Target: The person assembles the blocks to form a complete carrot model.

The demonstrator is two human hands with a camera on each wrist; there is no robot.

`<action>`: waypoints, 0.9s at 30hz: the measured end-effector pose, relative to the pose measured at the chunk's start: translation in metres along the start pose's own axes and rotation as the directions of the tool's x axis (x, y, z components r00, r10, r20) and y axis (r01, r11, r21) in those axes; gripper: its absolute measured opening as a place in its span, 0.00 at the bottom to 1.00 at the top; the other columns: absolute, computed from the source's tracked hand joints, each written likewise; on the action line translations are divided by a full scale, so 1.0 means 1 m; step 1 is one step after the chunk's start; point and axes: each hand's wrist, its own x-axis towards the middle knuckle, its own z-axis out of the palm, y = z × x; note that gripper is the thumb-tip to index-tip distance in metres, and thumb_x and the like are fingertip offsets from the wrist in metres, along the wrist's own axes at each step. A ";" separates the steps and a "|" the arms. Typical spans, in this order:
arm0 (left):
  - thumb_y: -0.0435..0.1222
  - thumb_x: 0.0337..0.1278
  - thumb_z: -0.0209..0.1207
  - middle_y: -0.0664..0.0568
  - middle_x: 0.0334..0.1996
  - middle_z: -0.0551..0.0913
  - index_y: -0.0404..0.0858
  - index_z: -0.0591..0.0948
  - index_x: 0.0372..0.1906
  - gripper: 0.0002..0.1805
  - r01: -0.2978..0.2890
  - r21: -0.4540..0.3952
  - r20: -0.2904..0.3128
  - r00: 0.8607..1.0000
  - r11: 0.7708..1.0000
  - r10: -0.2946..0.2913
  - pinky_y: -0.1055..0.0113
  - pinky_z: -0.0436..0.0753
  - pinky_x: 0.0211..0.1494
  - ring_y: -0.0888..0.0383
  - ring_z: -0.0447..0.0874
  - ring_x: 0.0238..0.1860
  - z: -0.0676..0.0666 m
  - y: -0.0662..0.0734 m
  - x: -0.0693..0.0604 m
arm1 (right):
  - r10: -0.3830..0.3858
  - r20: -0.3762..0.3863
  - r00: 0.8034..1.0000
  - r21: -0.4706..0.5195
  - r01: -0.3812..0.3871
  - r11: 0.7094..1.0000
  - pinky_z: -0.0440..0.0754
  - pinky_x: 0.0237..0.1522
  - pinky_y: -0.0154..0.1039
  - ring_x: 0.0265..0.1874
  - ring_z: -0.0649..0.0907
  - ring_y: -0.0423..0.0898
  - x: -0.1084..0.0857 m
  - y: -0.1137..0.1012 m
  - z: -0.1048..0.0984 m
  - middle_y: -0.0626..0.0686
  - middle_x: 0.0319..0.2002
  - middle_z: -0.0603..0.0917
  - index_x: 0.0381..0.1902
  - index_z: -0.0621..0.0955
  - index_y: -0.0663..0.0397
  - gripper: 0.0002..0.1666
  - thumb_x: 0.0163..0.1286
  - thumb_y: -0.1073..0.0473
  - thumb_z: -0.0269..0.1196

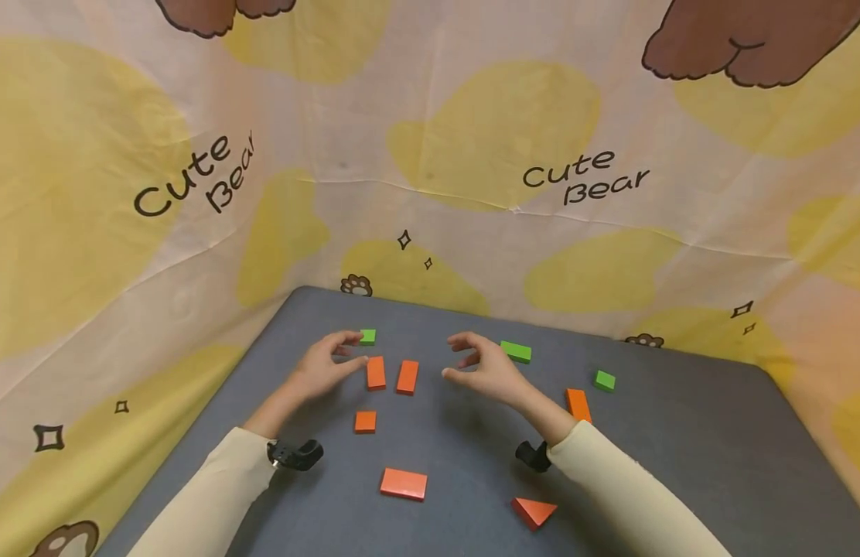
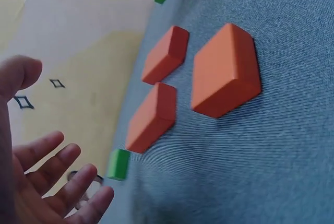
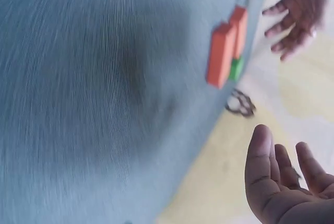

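Note:
Both hands hover over a grey table among toy blocks. The left hand (image 1: pixel 327 366), fingers loosely bent, holds nothing; it is nearest a small green block (image 1: pixel 369 337) and an upright-lying orange block (image 1: pixel 376 373). A second orange block (image 1: pixel 406 377) lies just right of that one, with a small square orange block (image 1: pixel 365 422) nearer the front. Empty as well, the right hand (image 1: pixel 487 370) is beside a green rectangular block (image 1: pixel 517 352), its fingers relaxed and thumb apart. In the left wrist view the left hand (image 2: pixel 57 177) shows spread fingers; the right wrist view shows the right hand (image 3: pixel 292 182) likewise.
Toward the front lie a wide orange block (image 1: pixel 404 484) and an orange triangular block (image 1: pixel 534 511). Beyond the right forearm are an orange block (image 1: pixel 578 404), partly covered, and a small green block (image 1: pixel 605 381). A patterned cloth (image 1: pixel 465 232) hangs around the table (image 1: pixel 687 433).

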 end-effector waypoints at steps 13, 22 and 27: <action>0.46 0.52 0.67 0.41 0.63 0.74 0.37 0.72 0.64 0.35 0.069 -0.087 0.126 0.990 0.994 -0.057 0.48 0.76 0.58 0.44 0.77 0.58 0.018 -0.022 0.015 | 0.216 0.084 0.973 0.114 -0.225 0.968 0.81 0.33 0.38 0.41 0.80 0.49 0.039 0.011 0.052 0.60 0.60 0.75 0.63 0.72 0.55 0.37 0.56 0.57 0.72; 0.45 0.48 0.70 0.42 0.62 0.75 0.39 0.73 0.64 0.36 0.117 -0.099 0.151 0.983 0.988 -0.101 0.49 0.74 0.60 0.43 0.74 0.60 0.022 -0.022 0.016 | 0.252 0.065 0.966 0.027 -0.254 0.967 0.78 0.52 0.48 0.55 0.76 0.53 0.050 0.013 0.069 0.58 0.59 0.76 0.60 0.74 0.57 0.39 0.51 0.57 0.75; 0.44 0.46 0.72 0.43 0.62 0.75 0.40 0.74 0.63 0.36 0.130 -0.081 0.167 0.979 0.988 -0.116 0.49 0.73 0.62 0.43 0.73 0.61 0.021 -0.022 0.018 | 0.277 0.060 0.959 -0.007 -0.277 0.961 0.71 0.61 0.52 0.58 0.74 0.54 0.054 0.011 0.073 0.58 0.59 0.74 0.60 0.74 0.56 0.39 0.50 0.56 0.76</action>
